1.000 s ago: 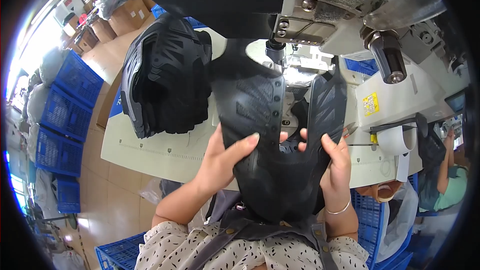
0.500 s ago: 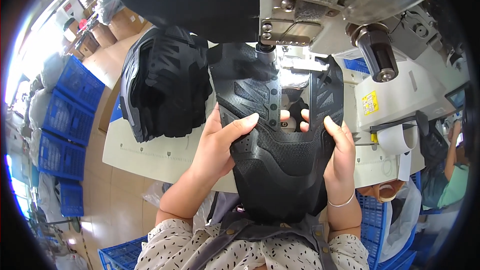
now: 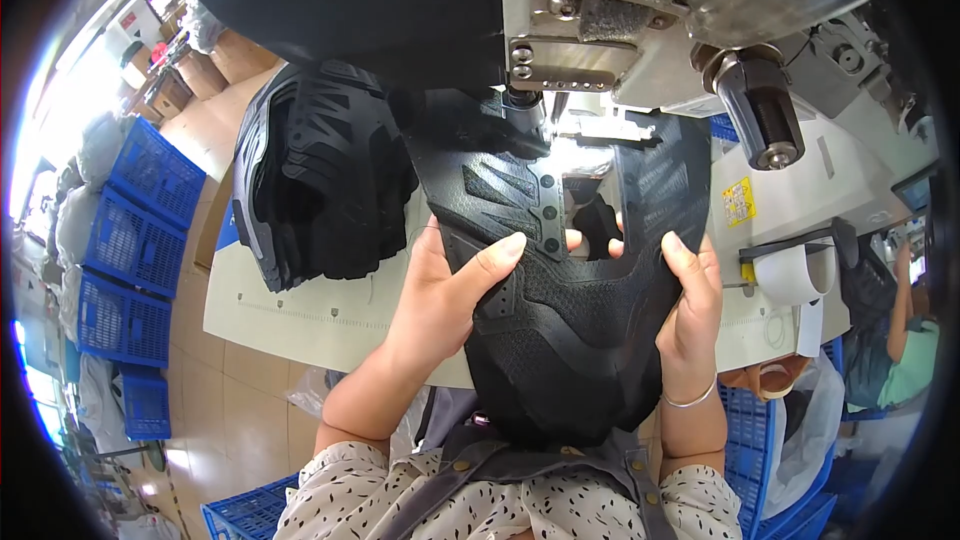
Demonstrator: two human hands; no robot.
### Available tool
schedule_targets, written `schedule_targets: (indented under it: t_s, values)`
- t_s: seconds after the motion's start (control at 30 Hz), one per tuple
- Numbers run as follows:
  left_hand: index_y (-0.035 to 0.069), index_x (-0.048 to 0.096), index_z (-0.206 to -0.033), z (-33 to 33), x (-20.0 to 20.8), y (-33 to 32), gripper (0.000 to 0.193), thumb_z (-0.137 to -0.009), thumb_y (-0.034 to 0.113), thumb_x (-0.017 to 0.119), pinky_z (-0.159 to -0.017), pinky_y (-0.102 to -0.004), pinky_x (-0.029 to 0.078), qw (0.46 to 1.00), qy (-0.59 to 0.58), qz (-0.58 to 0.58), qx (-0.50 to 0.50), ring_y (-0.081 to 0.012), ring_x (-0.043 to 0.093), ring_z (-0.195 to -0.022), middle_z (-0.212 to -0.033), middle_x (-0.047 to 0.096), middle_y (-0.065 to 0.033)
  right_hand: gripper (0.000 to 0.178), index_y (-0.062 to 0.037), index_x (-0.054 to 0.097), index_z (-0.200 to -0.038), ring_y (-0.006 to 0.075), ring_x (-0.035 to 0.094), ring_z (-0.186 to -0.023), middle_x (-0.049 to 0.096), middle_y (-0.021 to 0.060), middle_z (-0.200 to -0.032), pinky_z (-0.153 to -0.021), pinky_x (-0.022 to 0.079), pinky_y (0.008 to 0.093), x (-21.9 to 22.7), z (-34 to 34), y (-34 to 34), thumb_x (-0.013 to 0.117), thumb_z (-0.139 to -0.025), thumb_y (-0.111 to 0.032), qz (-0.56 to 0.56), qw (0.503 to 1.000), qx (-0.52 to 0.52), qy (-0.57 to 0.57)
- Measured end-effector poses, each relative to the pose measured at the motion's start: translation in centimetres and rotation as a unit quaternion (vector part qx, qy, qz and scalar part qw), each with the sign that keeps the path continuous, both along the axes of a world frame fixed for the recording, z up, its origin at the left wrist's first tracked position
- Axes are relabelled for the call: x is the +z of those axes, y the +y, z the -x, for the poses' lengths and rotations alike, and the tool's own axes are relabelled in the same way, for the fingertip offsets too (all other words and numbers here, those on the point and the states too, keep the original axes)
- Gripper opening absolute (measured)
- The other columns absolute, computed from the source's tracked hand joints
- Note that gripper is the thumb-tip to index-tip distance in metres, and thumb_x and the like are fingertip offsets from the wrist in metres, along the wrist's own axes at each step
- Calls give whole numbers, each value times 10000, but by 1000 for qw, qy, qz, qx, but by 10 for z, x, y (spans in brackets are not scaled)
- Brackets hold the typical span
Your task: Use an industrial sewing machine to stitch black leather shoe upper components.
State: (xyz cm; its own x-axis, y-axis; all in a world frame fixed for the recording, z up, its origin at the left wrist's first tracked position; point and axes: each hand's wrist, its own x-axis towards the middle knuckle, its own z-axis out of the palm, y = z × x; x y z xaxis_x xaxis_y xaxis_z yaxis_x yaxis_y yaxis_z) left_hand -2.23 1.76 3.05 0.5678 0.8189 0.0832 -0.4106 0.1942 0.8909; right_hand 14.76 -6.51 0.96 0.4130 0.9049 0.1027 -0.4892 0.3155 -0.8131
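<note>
A black shoe upper (image 3: 560, 340) with an open slot down its middle lies spread across the sewing machine's bed, its far end under the head of the sewing machine (image 3: 640, 70). Round its left side my left hand (image 3: 440, 285) is closed, thumb on top beside the row of eyelets and fingers underneath. On the opposite edge, my right hand (image 3: 690, 305) grips the upper the same way. Some fingertips of both hands show through the slot. Glare washes out the spot under the needle, so the stitching there cannot be made out.
A stack of black shoe uppers (image 3: 330, 180) rests on the pale tabletop (image 3: 290, 325) to the left. Blue crates (image 3: 125, 315) stand beyond it on the floor. A white roll (image 3: 795, 275) sits at the right, and another person's arm (image 3: 900, 310) shows at the far right.
The upper's right side has spread outward, and my right hand has moved slightly right with it. My left hand keeps nearly the same hold.
</note>
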Motion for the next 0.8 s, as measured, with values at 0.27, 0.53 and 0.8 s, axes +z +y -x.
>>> schedule_targets:
  t_s: [0.27, 0.53, 0.8]
  values:
    - [44, 476, -571, 9, -30, -14, 350, -884, 172, 563, -392, -203, 229, 981, 120, -130, 76, -4, 318, -477, -541, 408, 84, 272, 24, 525, -1080, 113, 546, -881, 588, 68, -1014, -811, 441, 249, -7, 0, -15, 581, -833, -75, 13, 993, -59, -96]
    - [57, 388, -483, 9, -37, -11, 454, -882, 179, 568, -396, -224, 186, 978, 138, -130, 81, -4, 264, -468, -500, 335, 96, 260, 24, 529, -1072, 104, 532, -893, 587, 57, -1011, -827, 418, 238, -11, 1, -15, 577, -840, -84, 14, 982, -91, -164]
    - [68, 405, -512, -25, -12, -21, 413, -884, 160, 557, -415, -216, 196, 968, 81, 53, 231, -4, 282, -482, -519, 347, 99, 261, 26, 526, -1074, 105, 533, -895, 586, 60, -1013, -828, 420, 240, -13, -1, -13, 574, -841, -83, 15, 986, -77, -150]
